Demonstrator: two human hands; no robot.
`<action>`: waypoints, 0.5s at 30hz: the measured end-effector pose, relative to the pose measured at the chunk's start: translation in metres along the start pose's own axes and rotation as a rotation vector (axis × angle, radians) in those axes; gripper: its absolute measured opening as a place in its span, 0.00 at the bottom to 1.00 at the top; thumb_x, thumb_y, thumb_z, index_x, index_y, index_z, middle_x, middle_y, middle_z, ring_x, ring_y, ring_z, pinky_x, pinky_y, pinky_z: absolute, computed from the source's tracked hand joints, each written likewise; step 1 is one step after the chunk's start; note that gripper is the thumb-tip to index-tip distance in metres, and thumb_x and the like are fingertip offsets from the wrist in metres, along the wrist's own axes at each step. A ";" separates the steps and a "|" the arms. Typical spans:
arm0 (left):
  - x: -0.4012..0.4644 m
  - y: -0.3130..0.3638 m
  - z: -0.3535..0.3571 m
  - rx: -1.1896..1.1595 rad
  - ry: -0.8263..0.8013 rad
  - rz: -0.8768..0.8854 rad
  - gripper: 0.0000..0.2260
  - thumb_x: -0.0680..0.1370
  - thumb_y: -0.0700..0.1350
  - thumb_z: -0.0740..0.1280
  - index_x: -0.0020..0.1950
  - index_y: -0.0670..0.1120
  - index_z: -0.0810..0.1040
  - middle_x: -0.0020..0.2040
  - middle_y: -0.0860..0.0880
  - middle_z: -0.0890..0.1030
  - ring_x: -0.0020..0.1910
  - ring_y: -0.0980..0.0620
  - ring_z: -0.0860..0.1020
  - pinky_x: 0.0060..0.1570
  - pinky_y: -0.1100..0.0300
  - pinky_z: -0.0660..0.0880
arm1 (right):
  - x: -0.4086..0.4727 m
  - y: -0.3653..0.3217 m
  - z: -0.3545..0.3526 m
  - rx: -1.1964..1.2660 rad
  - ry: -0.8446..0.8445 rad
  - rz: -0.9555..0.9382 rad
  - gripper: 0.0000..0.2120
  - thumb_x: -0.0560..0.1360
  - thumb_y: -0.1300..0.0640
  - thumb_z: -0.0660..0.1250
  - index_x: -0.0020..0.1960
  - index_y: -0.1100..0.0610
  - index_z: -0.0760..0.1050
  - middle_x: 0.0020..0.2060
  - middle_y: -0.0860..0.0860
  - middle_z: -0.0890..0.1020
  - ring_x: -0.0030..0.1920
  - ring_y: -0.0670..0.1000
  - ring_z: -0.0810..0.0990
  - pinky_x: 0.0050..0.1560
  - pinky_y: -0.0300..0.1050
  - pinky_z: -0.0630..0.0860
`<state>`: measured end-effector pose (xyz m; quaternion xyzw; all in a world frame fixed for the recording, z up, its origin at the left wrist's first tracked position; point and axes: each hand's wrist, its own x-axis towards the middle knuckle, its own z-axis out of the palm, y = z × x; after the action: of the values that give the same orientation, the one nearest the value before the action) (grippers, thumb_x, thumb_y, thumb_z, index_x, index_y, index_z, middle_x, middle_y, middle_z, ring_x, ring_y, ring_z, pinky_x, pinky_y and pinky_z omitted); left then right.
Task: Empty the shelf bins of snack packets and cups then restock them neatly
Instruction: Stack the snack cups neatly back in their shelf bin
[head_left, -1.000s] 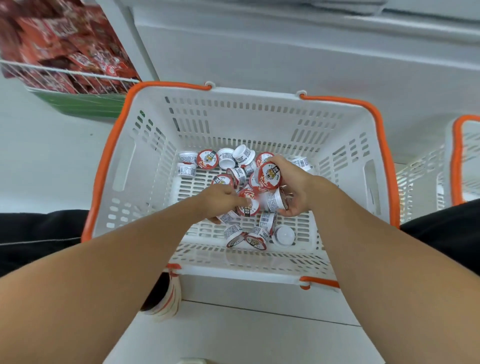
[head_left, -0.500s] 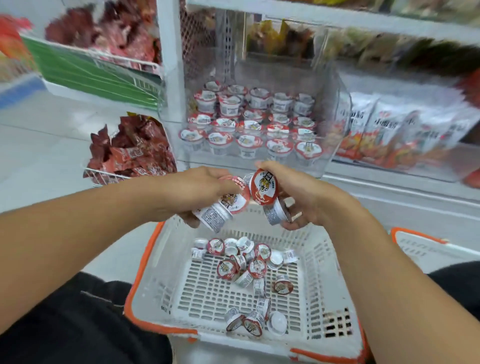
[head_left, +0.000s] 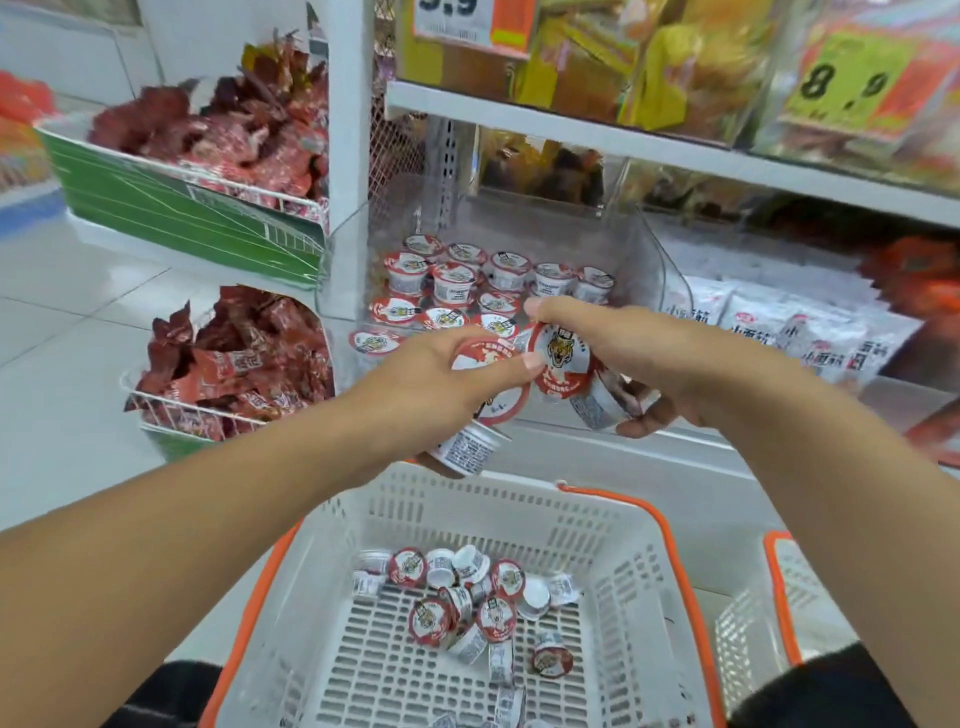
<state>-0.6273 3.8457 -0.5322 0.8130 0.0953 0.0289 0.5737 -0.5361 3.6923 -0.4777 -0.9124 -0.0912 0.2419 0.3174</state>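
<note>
Both hands up in front of the clear shelf bin (head_left: 644, 249), above the white basket (head_left: 613, 525) w/ orange rim. Left hand (head_left: 431, 384) has fingers curled round a cluster of small cups (head_left: 485, 395): one red-lid cup up top, a white-sided one w/ label poking out under the palm. Thumb tip reaches across to the neighbouring lid. Right hand (head_left: 623, 353) grips more cups too: a tiger-print lid cup (head_left: 561, 358) facing the camera, pinched betw thumb and fingers, and another cup (head_left: 597, 405) tucked under, held by the lower fingers. The two hands' loads touch in the middle.

Bin behind holds rows of the same cups (head_left: 457, 280), mostly upright, lids up, front row near the bin's lip. Basket floor has a loose heap of cups (head_left: 457, 597), many tipped on sides, a few strays nearer the front edge.

Left: two wire racks of red snack packets (head_left: 244, 353), one above the other. Right of bin: white packets (head_left: 810, 332) lying in a row. Upper shelf: yellow packs, blurred, plus price tags (head_left: 852, 78). Second basket's edge (head_left: 779, 587) at far right.
</note>
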 end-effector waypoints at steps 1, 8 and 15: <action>0.003 0.003 -0.004 -0.002 0.017 -0.003 0.26 0.66 0.69 0.72 0.60 0.59 0.80 0.53 0.60 0.84 0.55 0.58 0.81 0.63 0.53 0.74 | 0.000 -0.005 -0.003 -0.024 -0.014 -0.005 0.28 0.69 0.24 0.61 0.49 0.47 0.80 0.42 0.48 0.83 0.41 0.52 0.79 0.39 0.44 0.78; 0.023 0.031 -0.036 -0.135 0.088 -0.038 0.17 0.71 0.61 0.73 0.56 0.55 0.81 0.45 0.50 0.87 0.42 0.45 0.86 0.39 0.47 0.82 | 0.026 -0.047 -0.037 0.008 -0.086 -0.179 0.32 0.68 0.22 0.58 0.48 0.48 0.81 0.49 0.51 0.80 0.42 0.56 0.79 0.37 0.51 0.80; 0.050 0.020 -0.059 -0.180 0.339 -0.070 0.15 0.71 0.60 0.74 0.52 0.54 0.82 0.43 0.47 0.87 0.39 0.44 0.86 0.37 0.39 0.82 | 0.126 -0.051 -0.042 -0.060 -0.191 -0.180 0.08 0.80 0.62 0.67 0.58 0.54 0.79 0.69 0.51 0.67 0.67 0.55 0.68 0.50 0.52 0.83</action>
<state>-0.5853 3.9037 -0.4962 0.7382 0.2158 0.1537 0.6204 -0.4072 3.7502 -0.4657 -0.8824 -0.2098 0.2955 0.3002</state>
